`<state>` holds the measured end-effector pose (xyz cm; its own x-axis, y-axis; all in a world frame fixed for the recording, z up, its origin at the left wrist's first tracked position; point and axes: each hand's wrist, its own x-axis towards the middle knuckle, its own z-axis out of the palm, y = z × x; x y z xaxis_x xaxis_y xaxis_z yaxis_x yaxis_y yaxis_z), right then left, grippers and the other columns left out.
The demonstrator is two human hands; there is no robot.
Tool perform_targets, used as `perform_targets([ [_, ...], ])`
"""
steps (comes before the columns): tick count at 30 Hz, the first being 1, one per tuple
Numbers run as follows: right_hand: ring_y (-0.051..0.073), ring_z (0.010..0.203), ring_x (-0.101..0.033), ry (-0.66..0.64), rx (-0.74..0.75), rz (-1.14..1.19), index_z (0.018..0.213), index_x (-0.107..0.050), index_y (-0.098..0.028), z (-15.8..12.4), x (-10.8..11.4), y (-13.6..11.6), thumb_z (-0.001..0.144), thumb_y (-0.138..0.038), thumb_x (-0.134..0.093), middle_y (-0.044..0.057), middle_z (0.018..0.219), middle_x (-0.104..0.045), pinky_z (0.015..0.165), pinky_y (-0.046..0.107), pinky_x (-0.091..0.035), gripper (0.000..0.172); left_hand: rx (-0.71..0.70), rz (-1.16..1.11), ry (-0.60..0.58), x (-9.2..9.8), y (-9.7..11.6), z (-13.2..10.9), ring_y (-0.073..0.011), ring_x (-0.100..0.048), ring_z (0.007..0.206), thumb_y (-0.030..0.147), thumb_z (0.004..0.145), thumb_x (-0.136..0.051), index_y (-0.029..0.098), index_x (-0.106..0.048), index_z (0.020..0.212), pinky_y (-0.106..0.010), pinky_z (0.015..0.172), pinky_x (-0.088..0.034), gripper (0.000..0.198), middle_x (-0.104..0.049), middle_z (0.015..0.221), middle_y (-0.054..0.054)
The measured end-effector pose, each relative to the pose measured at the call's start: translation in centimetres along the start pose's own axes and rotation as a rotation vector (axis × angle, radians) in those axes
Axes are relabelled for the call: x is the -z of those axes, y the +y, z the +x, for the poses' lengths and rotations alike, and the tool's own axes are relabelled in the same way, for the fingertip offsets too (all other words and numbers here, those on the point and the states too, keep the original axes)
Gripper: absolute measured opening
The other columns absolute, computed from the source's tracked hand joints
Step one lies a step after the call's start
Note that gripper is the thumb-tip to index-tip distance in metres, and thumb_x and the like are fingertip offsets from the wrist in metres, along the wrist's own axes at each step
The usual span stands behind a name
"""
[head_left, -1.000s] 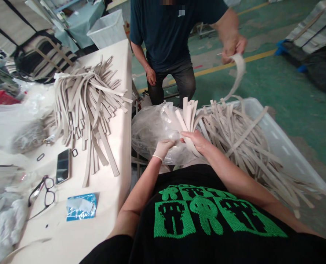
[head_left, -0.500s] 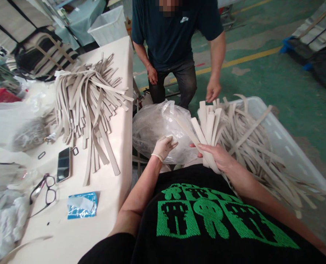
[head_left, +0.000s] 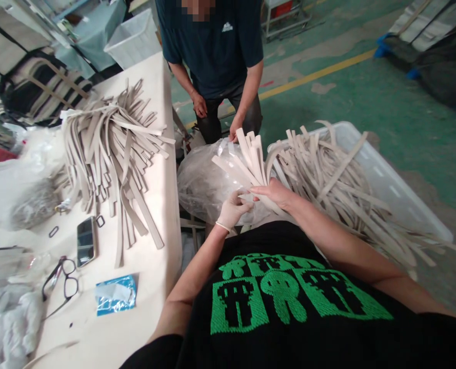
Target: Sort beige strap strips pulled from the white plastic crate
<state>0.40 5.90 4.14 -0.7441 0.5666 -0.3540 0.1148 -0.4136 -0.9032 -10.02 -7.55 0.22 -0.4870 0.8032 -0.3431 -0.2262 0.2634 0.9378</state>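
Note:
My right hand (head_left: 276, 193) is closed around a bunch of beige straps (head_left: 249, 160) that fan upward in front of my chest. My left hand (head_left: 233, 208), in a white glove, pinches the lower ends of the same bunch. Behind the bunch lies a crumpled clear plastic bag (head_left: 202, 182). To the right a white plastic bin (head_left: 389, 182) holds a heap of several more beige straps (head_left: 328, 174).
A person in a dark shirt (head_left: 212, 46) stands across from me with one hand near the bag. The white table (head_left: 162, 205) on the left carries a strap pile (head_left: 108, 148), a phone (head_left: 85, 241), glasses (head_left: 60, 279) and a blue packet (head_left: 116, 294).
My right hand brought the strap bunch back left to meet my gloved left hand. The other person dropped a strap and lowered a hand toward the bag. The view shifted slightly.

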Motion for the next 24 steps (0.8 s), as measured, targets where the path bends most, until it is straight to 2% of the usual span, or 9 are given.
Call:
perform_targets([
  [2, 0.015, 0.056, -0.062, 0.031, 0.057, -0.071, 0.073, -0.076, -0.018, 0.1, -0.2, 0.0, 0.068, -0.007, -0.075, 0.001, 0.070, -0.075, 0.051, 0.024, -0.054, 0.012, 0.018, 0.013, -0.040, 0.0, -0.1, 0.1, -0.0105, -0.058, 0.059, 0.033, 0.064, -0.089, 0.016, -0.069, 0.091, -0.025, 0.064, -0.046, 0.037, -0.066, 0.063, 0.004],
  [5, 0.013, 0.052, -0.060, 0.058, 0.096, -0.156, 0.071, -0.074, -0.017, 0.2, -0.2, 0.1, 0.065, -0.003, -0.076, 0.000, 0.065, -0.072, 0.047, 0.022, -0.050, 0.016, 0.023, 0.082, -0.091, 0.2, 0.2, 0.3, -0.0091, -0.054, 0.056, 0.043, 0.065, -0.089, 0.015, -0.070, 0.071, -0.025, 0.063, -0.045, 0.034, -0.064, 0.059, 0.002],
  [8, 0.014, 0.052, -0.060, 0.081, 0.108, -0.166, 0.071, -0.074, -0.018, 0.3, -0.3, 0.1, 0.064, -0.002, -0.078, 0.000, 0.064, -0.071, 0.047, 0.022, -0.050, 0.018, 0.031, 0.108, -0.101, 0.4, 0.6, 0.4, -0.0101, -0.054, 0.057, 0.050, 0.066, -0.088, 0.013, -0.075, 0.068, -0.027, 0.065, -0.046, 0.039, -0.065, 0.058, -0.001],
  [12, 0.020, 0.064, -0.067, 0.108, 0.115, -0.070, 0.081, -0.076, -0.018, -0.5, 0.3, -0.3, 0.070, -0.016, -0.079, 0.006, 0.077, -0.076, 0.049, 0.026, -0.054, 0.011, 0.139, -0.154, -0.071, 0.6, 1.3, 0.5, -0.0152, -0.064, 0.068, 0.053, 0.053, -0.095, 0.013, -0.078, 0.076, -0.032, 0.076, -0.052, 0.050, -0.073, 0.071, -0.005],
  [15, 0.023, 0.072, -0.070, 0.131, 0.147, -0.044, 0.088, -0.076, -0.021, -2.6, 1.7, -0.6, 0.070, -0.029, -0.082, 0.007, 0.081, -0.075, 0.049, 0.027, -0.055, 0.020, 0.159, -0.392, -0.036, 1.1, 2.0, 0.8, -0.0137, -0.064, 0.069, 0.049, 0.050, -0.098, 0.013, -0.073, 0.073, -0.033, 0.081, -0.053, 0.049, -0.071, 0.072, -0.004],
  [17, 0.021, 0.065, -0.067, 0.141, 0.125, -0.072, 0.086, -0.073, -0.024, -4.6, 3.1, -0.5, 0.069, -0.037, -0.084, 0.005, 0.073, -0.072, 0.048, 0.028, -0.054, 0.024, 0.137, -0.481, -0.010, 1.3, 2.6, 1.1, -0.0099, -0.059, 0.064, 0.046, 0.057, -0.097, 0.014, -0.067, 0.067, -0.031, 0.081, -0.053, 0.045, -0.065, 0.066, 0.000],
  [20, 0.019, 0.055, -0.062, 0.083, 0.047, -0.178, 0.079, -0.070, -0.023, -8.0, 4.9, 0.0, 0.071, -0.053, -0.084, 0.004, 0.066, -0.069, 0.049, 0.031, -0.054, 0.034, 0.116, -0.584, 0.072, 1.3, 3.3, 1.6, -0.0067, -0.054, 0.058, 0.044, 0.066, -0.093, 0.016, -0.060, 0.065, -0.028, 0.078, -0.054, 0.043, -0.059, 0.062, 0.004],
  [24, 0.019, 0.053, -0.063, -0.006, -0.032, -0.359, 0.073, -0.069, -0.019, -11.5, 5.7, 0.7, 0.077, -0.063, -0.077, 0.007, 0.066, -0.071, 0.056, 0.033, -0.057, 0.045, 0.174, -0.667, 0.142, 0.7, 3.8, 2.3, -0.0090, -0.061, 0.062, 0.040, 0.069, -0.092, 0.015, -0.067, 0.076, -0.026, 0.075, -0.053, 0.036, -0.068, 0.070, 0.001],
])
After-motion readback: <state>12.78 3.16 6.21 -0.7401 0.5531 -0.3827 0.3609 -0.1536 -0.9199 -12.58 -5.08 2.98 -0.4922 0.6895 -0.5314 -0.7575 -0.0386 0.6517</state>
